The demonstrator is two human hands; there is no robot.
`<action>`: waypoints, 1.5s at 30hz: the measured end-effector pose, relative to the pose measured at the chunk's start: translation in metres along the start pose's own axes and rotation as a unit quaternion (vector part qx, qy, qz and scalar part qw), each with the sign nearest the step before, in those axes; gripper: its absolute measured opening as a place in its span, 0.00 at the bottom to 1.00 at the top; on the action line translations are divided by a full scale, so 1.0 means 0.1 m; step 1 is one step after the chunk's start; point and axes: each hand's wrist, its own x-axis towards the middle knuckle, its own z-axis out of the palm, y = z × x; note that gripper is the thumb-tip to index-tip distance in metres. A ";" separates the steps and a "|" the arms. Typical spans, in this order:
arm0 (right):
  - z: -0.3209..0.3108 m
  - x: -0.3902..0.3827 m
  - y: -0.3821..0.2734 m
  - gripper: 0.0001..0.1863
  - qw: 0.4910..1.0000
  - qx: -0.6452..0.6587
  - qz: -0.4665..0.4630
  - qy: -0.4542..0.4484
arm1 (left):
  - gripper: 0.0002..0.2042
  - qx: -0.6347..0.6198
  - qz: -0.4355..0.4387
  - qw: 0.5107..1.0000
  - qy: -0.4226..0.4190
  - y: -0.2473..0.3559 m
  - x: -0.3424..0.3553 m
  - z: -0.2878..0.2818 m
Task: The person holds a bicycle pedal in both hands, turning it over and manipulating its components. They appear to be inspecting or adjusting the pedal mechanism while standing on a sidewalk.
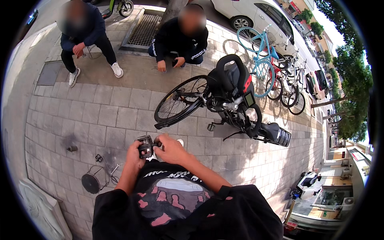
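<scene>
A dark bicycle pedal (145, 148) is held up in front of my chest between both hands. The fingers of my left hand (134, 155) are wrapped round its left side. My right hand (171, 149) pinches the spindle end on its right side; the fingertips partly hide it. Just beyond my hands stands a black bicycle (228, 100), its front wheel (182, 100) turned toward the left. One of its own pedals (211, 127) shows low on the near side.
At the left on the paving lie another pedal (99, 158), a wrench (115, 169) and a small dark cylinder (72, 148), near a round black stool (91, 183). Two people (178, 44) sit or crouch opposite. Parked bicycles (262, 60) and a white car (260, 16) stand behind.
</scene>
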 end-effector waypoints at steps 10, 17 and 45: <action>-0.03 0.01 0.04 0.28 0.997 -0.015 0.070 -0.025 | 0.04 0.038 0.006 0.999 -0.002 -0.04 0.02 0.06; -0.04 -0.07 0.08 0.17 0.999 0.039 -0.006 0.019 | 0.04 0.014 -0.002 1.000 -0.009 -0.07 0.09 -0.02; -0.13 -0.06 0.00 0.38 0.991 0.005 0.124 -0.052 | 0.03 0.068 0.040 0.997 -0.023 -0.06 -0.03 0.09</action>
